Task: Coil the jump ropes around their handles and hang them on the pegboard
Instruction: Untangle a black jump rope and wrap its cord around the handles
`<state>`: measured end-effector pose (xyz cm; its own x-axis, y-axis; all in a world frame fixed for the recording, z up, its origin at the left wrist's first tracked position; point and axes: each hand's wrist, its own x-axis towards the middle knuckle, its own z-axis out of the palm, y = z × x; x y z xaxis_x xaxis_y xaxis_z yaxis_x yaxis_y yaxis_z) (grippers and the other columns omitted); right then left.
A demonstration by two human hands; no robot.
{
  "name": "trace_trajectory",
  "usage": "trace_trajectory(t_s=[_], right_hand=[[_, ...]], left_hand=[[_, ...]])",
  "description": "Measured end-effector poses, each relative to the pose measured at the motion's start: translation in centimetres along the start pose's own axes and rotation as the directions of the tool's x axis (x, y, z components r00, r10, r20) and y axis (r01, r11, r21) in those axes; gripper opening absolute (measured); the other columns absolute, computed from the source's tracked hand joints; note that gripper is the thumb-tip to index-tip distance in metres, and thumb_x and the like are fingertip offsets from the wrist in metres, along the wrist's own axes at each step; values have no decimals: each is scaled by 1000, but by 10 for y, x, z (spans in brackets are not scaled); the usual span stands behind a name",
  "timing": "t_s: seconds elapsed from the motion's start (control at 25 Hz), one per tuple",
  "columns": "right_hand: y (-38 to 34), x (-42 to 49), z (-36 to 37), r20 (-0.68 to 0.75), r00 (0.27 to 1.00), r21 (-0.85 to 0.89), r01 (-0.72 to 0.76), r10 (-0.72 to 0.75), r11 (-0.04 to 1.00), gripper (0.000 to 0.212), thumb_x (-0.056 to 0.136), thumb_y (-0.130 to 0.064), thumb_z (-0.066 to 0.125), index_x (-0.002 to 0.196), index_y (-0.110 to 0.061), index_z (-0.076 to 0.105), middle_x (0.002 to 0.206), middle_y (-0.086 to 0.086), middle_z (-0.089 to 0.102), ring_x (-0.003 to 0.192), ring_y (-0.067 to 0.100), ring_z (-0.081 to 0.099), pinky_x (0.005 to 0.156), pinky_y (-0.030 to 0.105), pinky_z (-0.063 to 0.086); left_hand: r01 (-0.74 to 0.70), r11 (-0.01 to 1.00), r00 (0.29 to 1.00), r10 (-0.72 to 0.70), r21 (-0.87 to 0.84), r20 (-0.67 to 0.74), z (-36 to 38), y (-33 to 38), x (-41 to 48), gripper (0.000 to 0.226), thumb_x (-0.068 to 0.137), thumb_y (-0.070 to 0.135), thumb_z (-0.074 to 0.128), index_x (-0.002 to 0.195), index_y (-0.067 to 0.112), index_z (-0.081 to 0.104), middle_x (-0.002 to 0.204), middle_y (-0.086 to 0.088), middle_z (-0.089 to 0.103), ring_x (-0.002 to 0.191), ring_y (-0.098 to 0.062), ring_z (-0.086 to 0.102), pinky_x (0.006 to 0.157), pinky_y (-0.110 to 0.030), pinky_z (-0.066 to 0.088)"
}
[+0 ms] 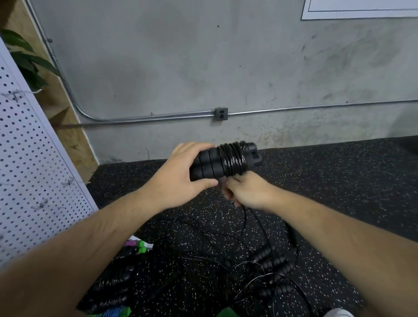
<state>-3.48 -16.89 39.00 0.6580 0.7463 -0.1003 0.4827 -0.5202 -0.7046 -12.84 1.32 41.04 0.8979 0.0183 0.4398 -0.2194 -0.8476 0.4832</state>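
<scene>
The left hand (180, 178) grips two black foam handles (202, 167) side by side, with the fingers over the top and the thumb underneath. Just to the right of that grip, the black rope (233, 161) goes round and round both handles in a tight coil. The hard ends of the handles stick out past the coil. Right under the coil, the right hand (249, 192) is curled tight round the same rope, close to the left thumb. The loose part of the rope hangs down from the bottom of this hand to the floor mat (334, 189), which is black with little white specks. Far below both hands, more jump ropes lie in a tangle on the mat. Some bumpy black spare handles (273, 262) lie under the right arm. Green and purple handles (136, 246) show under the left arm. A blue and green rope (111, 313) lies lower still, at the bottom edge. Off to the left of the left hand stands a white pegboard (25, 164) with small wire hooks (68, 182). Behind the hands is a grey wall (152, 65). A metal pipe (154, 117) runs along it to an outlet box (221, 114), which sits above the coil. Green plant leaves (26, 58) peek out past the pegboard, and a white paper sign (363, 3) hangs high up on the right.
</scene>
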Motion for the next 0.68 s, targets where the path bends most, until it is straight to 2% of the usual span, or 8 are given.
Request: trace_trajectory(t_s=[0.12, 0.2, 0.32, 0.44, 0.52, 0.6, 0.68], right_hand=[[-17, 4, 12, -4, 999, 69, 45, -44, 997, 27, 109, -31, 36, 104, -16, 57, 72, -2, 56, 59, 12, 53, 52, 24, 50], [-23, 3, 13, 31, 999, 34, 35, -36, 999, 25, 109, -31, 37, 108, -16, 57, 76, 0, 57, 55, 12, 52, 48, 22, 46], [-30, -2, 13, 114, 993, -103, 25, -13, 994, 30, 108, -35, 37, 98, -19, 61, 79, 4, 62, 50, 13, 53, 48, 26, 46], [-43, -10, 9, 132, 990, -286, 94, -58, 953, 31, 106, -36, 42, 84, -22, 59, 73, 0, 61, 56, 14, 55, 51, 29, 42], [-47, -16, 2, 97, 987, -438, 160, -131, 884, 30, 105, -36, 44, 88, -20, 63, 76, -1, 61, 64, 17, 58, 54, 30, 41], [-46, -16, -10, 11, 969, -637, 197, -247, 745, 28, 104, -41, 44, 98, -24, 66, 84, -5, 63, 76, 18, 59, 62, 33, 46], [-41, -13, -25, -37, 946, -714, 201, -322, 670, 25, 101, -48, 47, 102, -32, 66, 92, -12, 65, 86, 14, 57, 70, 33, 46]], left_hand=[[15, 992, 999, -10, 128, -40, 3, -21, 5, 74, 82, 33, 82, 145, 23, 45, 123, 17, 47, 119, -7, 38, 112, -35, 34], [12, 975, 998, 0, 224, -55, 4, -35, 9, 74, 82, 34, 81, 146, 23, 44, 127, 12, 49, 119, -10, 38, 111, -40, 36], [12, 935, 1000, -2, 355, -31, 1, -50, 10, 75, 82, 34, 80, 146, 24, 43, 132, 7, 51, 121, -15, 39, 110, -45, 37], [-10, 912, 997, -24, 410, 77, 0, -54, 6, 75, 81, 30, 81, 145, 23, 44, 131, 4, 53, 120, -18, 41, 108, -47, 38], [-25, 916, 991, -30, 400, 132, 3, -54, 2, 73, 80, 27, 81, 144, 23, 46, 130, 3, 54, 120, -19, 42, 106, -48, 39], [-58, 924, 979, -21, 377, 203, 8, -51, -1, 71, 79, 25, 80, 142, 25, 46, 129, 6, 54, 121, -17, 41, 106, -47, 38], [-98, 939, 961, 4, 329, 276, 13, -45, -3, 69, 79, 28, 81, 139, 28, 46, 123, 11, 52, 119, -13, 40, 106, -45, 37]])
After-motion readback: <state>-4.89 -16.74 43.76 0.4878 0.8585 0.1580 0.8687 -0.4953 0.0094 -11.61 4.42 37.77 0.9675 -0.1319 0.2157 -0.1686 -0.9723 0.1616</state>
